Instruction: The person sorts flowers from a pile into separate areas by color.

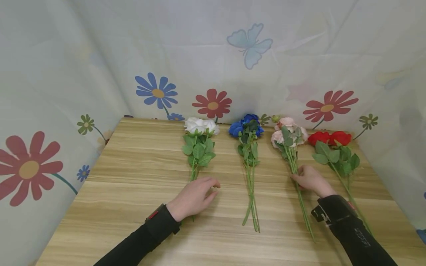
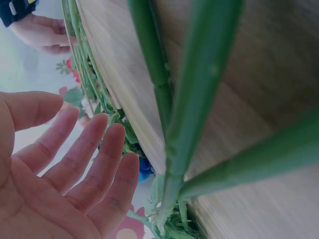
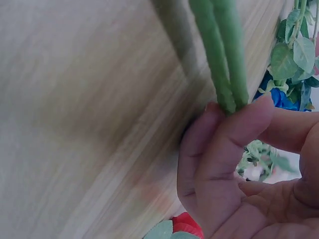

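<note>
My right hand (image 1: 311, 180) pinches the green stems (image 3: 229, 59) of the pink flowers (image 1: 288, 133) between thumb and fingers, about midway down their length. Those blooms point toward the back of the table. Over the stems of the white flowers (image 1: 201, 126) hovers my left hand (image 1: 196, 195), its fingers loosely extended and nothing held. In the left wrist view its palm (image 2: 55, 199) faces the camera, beside thick green stems (image 2: 194, 89) close to the lens. Between the two hands lie the blue flowers (image 1: 246, 126), their stems crossed near the lower ends.
Red flowers (image 1: 329, 138) lie at the far right, their stems running partly under my right forearm (image 1: 352, 225). The wooden table (image 1: 133, 166) meets a pale curtain (image 1: 186, 48) printed with flowers and a butterfly at its back and sides.
</note>
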The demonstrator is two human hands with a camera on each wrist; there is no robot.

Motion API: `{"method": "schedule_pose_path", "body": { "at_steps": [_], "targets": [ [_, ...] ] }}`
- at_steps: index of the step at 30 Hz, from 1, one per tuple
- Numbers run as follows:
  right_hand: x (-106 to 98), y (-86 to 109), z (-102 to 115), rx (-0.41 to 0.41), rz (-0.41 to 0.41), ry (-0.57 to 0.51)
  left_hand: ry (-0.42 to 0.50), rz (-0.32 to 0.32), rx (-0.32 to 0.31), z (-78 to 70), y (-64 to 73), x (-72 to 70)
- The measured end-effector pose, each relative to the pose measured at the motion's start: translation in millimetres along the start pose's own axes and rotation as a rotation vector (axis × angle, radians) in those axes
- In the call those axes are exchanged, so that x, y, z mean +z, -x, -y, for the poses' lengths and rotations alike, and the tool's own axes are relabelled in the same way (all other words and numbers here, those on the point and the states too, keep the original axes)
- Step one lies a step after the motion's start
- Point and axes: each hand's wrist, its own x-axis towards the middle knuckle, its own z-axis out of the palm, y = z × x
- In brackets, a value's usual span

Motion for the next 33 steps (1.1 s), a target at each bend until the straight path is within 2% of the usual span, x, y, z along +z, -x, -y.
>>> {"method": "schedule_pose_path", "body": {
  "at_steps": [17, 26, 33],
  "targets": [
    [-0.1, 3.4, -3.6, 0.054, -0.039, 0.079, -0.015, 0.012, -0.033, 2.9, 2.4, -0.9],
    [-0.1, 4.7, -3.8, 0.050, -0.033, 0.088, -0.009, 0.007, -0.029, 3.3, 3.3, -1.6],
    [-1.0, 7.5, -3.2, 0.088, -0.041, 0.094, 0.005, 0.008, -0.026, 1.9, 4.5, -3.3]
  ]
}}
